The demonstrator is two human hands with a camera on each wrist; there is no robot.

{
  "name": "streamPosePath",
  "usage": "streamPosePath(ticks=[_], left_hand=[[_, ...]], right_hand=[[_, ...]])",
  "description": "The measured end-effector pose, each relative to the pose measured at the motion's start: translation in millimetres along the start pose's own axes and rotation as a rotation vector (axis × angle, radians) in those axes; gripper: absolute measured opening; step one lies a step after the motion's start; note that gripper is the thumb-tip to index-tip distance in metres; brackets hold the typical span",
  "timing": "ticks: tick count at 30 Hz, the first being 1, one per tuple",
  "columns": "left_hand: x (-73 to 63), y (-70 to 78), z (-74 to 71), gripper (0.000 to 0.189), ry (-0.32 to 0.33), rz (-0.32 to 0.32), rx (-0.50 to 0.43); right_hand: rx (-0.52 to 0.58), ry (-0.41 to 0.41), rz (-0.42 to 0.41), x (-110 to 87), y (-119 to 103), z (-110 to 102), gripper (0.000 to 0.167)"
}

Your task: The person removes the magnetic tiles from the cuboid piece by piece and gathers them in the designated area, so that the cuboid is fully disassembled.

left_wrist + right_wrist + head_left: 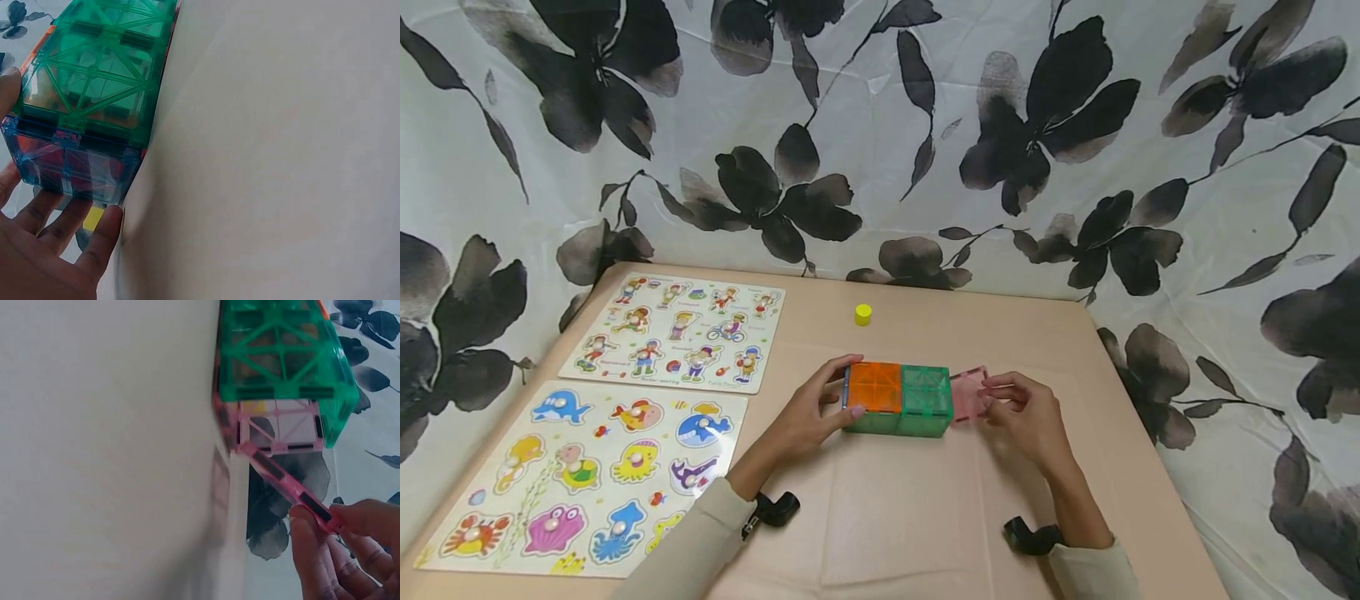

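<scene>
A box of see-through magnetic tiles [898,423] lies on the table, with an orange tile [874,387] and a green tile [926,389] on top. Green tiles form its front, and a blue tile [75,164] closes the left end. My left hand [814,406] grips that end, thumb at the front corner and fingers round the far side. Between thumb and fingers my right hand [1026,417] pinches a pink magnetic tile [289,484]. It slants away from the box's open right end, one edge at the lower corner. Another pink panel [294,428] shows through that end.
Behind the box stands a small yellow cylinder [862,314]. Two picture puzzle boards lie at the left, one with children [677,329], one with sea animals [597,446]. My left sleeve overlaps the nearer board. A flowered cloth [880,142] hangs behind the table.
</scene>
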State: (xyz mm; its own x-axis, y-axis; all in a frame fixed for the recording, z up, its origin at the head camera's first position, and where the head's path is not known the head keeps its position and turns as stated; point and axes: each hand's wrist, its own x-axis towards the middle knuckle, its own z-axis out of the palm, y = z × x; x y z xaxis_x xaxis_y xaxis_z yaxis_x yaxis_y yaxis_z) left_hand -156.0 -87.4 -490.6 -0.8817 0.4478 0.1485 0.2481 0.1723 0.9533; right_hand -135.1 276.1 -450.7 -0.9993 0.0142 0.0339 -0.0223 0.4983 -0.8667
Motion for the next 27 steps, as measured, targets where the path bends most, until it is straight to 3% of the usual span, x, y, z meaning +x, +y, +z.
streamPosePath(ticks=[10, 23, 27], left_hand=[[0.7, -2.5, 0.1, 0.074, -0.005, 0.002, -0.011], [2.1, -3.9, 1.2, 0.073, 0.005, 0.024, 0.011], [2.0, -3.5, 1.0, 0.073, 0.013, 0.024, 0.024]], right_hand=[[0.179, -0.003, 0.037, 34.6, 8, -5, 0.033], [0.294, -0.036, 0.226, 83.9, 18, 6, 0.040], [0.323, -0.056, 0.250, 95.3, 17, 9, 0.042]])
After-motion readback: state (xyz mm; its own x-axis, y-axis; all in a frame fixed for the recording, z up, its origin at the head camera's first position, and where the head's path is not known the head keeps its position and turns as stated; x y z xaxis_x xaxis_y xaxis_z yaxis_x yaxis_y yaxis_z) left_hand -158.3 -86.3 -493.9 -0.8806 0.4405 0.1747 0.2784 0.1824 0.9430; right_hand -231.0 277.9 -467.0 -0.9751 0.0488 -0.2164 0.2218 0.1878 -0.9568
